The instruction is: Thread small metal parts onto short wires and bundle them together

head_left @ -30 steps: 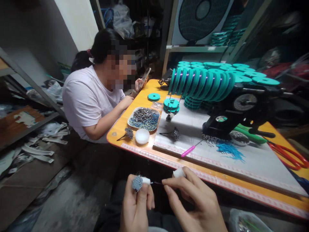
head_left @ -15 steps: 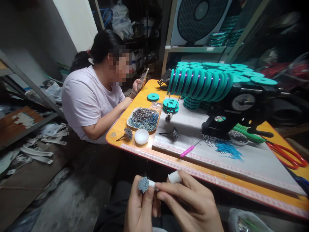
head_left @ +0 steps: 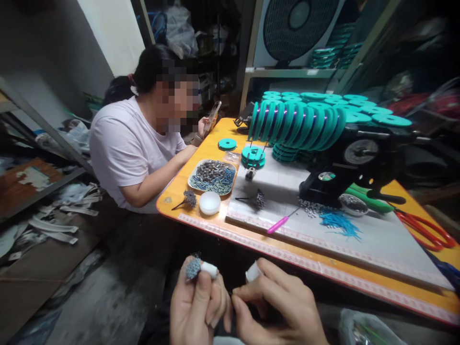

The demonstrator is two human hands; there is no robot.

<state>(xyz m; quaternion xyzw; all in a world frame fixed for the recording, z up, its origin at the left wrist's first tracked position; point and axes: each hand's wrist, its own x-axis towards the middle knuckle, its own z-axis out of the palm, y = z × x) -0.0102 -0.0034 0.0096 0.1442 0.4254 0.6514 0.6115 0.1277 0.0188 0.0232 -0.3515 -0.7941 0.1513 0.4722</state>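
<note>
- The left hand point(head_left: 196, 311) holds a small bundle of grey-blue pieces point(head_left: 193, 268) bound at its base with white tape point(head_left: 209, 270); thumb and fingers are clamped on the taped part, and the bristly head stands just above the thumb tip.
- Since half a second ago this hand has dropped and drifted left, and the bundle now tilts up and to the left of the fingers instead of sitting right against the other hand's fingertip.
- The right hand point(head_left: 280, 306) has its thumb and forefinger pinched together just beside the left hand's knuckles; whether a thread runs between them is too fine to tell.
- A white tape roll point(head_left: 252, 272) rests on top of the right hand's fingers, above the pinch. Half a second ago it sat higher, close beside the bundle; now it is a little apart from it.
- A second ago the two hands were spread, with a dark strand stretched between them; now they touch, or nearly so.
- Beyond the fingertips lies the orange table point(head_left: 201, 179), with a pink-handled tool point(head_left: 279, 224) and loose blue strands point(head_left: 338, 221) on its white board, all well apart from the hands.
- Farther off to the left of the fingers sits another person point(head_left: 129, 143), one hand raised with a phone point(head_left: 212, 116), much as before.
- A tray of beads point(head_left: 212, 176) and a white lid point(head_left: 210, 203) lie near that person's forearm, unchanged.
</note>
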